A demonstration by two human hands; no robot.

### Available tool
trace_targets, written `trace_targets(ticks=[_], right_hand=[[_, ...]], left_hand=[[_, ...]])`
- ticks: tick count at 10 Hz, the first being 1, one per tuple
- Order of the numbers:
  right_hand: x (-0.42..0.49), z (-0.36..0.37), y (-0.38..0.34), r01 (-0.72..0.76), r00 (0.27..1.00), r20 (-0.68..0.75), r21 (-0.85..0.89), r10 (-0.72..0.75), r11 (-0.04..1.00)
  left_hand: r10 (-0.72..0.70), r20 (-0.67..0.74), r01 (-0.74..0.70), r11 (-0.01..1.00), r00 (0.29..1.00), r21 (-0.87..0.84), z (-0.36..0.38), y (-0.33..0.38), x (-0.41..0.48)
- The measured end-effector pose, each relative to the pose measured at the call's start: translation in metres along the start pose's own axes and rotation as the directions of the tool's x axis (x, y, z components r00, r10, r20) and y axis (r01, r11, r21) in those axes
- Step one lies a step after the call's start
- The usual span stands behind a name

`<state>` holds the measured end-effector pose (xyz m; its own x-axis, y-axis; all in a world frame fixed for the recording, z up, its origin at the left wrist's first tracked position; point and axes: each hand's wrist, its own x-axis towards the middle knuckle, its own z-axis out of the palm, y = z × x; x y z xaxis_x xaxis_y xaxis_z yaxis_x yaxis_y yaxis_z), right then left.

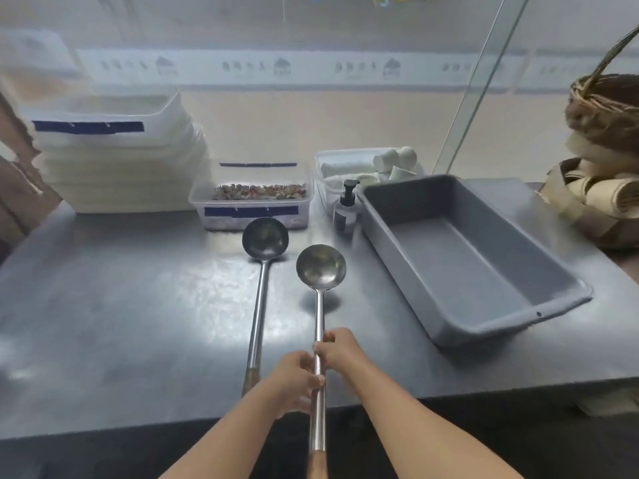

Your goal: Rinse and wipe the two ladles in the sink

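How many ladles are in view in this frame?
2. One ladle lies on the counter, its bowl by the clear tub. The held ladle is just to its right, its handle gripped by the left hand and right hand. None looks hidden.

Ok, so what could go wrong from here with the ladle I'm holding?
1. The left hand and right hand hold the held ladle well back from its raised bowl, so it may swing wide and knock the pump bottle or the grey tub nearby.
2. The second ladle lies close alongside on the counter, its wooden end near the front edge by your left hand; a bump could send it off.
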<state>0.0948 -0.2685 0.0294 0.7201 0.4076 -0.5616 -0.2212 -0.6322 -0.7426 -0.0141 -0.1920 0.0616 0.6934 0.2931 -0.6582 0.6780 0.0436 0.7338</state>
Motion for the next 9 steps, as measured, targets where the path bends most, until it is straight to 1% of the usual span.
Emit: trace_targets(ticks=[1,2,3,4,5,6,7,8,9], right_hand=[[0.038,-0.001,-0.011,-0.031,0.999,-0.007,-0.054,0.031,0.998],[0.076,-0.005,-0.026,-0.066,0.996,-0.06,-0.088,0.061,0.994],[0.107,-0.008,-0.036,-0.078,0.995,-0.069,-0.114,0.07,0.99],[0.131,-0.003,-0.045,-0.076,0.993,-0.097,-0.106,0.065,0.991],[0.148,0.003,-0.05,-0.093,0.988,-0.127,-0.08,0.082,0.993],[0.157,0.011,-0.045,-0.165,0.973,-0.172,-0.06,0.153,0.984],[0.159,0.016,-0.044,-0.188,0.957,-0.236,-0.059,0.17,0.98],[0.161,0.016,-0.043,-0.183,0.955,-0.249,-0.081,0.158,0.98],[0.156,0.016,-0.044,-0.158,0.962,-0.25,-0.164,0.114,0.974]], left_hand=[[-0.021,-0.013,0.022,0.999,1.0,0.046,-0.011,0.007,0.044],[-0.02,0.008,0.019,0.996,1.0,0.086,-0.022,0.02,0.092],[-0.028,0.025,0.026,0.996,0.999,0.08,-0.029,0.033,0.123],[-0.041,-0.009,0.041,0.998,0.999,0.054,-0.035,0.041,0.145],[-0.048,-0.017,0.049,0.995,0.999,0.087,-0.041,0.045,0.163],[-0.067,-0.036,0.072,0.985,0.997,0.159,-0.047,0.038,0.174],[-0.064,-0.069,0.076,0.978,0.996,0.195,-0.049,0.036,0.179],[-0.065,-0.088,0.084,0.97,0.994,0.23,-0.045,0.04,0.179],[-0.019,-0.087,0.051,0.924,0.996,0.38,-0.047,0.043,0.177]])
